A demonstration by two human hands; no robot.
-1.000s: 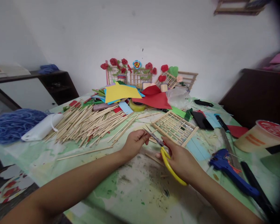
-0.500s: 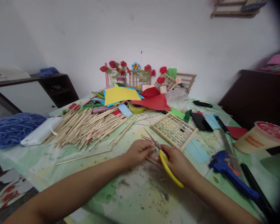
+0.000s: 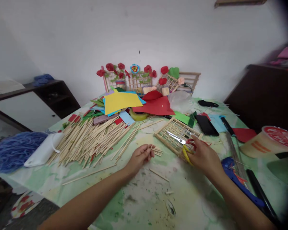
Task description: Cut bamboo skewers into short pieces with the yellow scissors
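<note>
My right hand (image 3: 204,155) is closed on a pair of scissors (image 3: 180,139) with yellow and red handles. The blades point left, over a lattice of glued wooden sticks (image 3: 166,135). My left hand (image 3: 141,158) is pinched shut, and a short wooden stick (image 3: 151,146) shows at its fingertips. Several short cut sticks (image 3: 157,151) lie right beside those fingers; I cannot tell whether any of them is gripped too. A loose cut stick (image 3: 159,175) lies on the table in front of the hands, with a small offcut (image 3: 169,192) nearer to me.
A big pile of wooden sticks (image 3: 93,137) covers the left side, beside blue yarn (image 3: 16,147). Coloured paper (image 3: 122,103) and stick frames with red flowers (image 3: 139,81) stand behind. To the right are a phone (image 3: 207,125), a drink cup (image 3: 270,142) and a blue glue gun (image 3: 242,188).
My right hand has moved right with the scissors, away from my left hand. The stick between the hands now lies on the table. The left hand stays closed.
</note>
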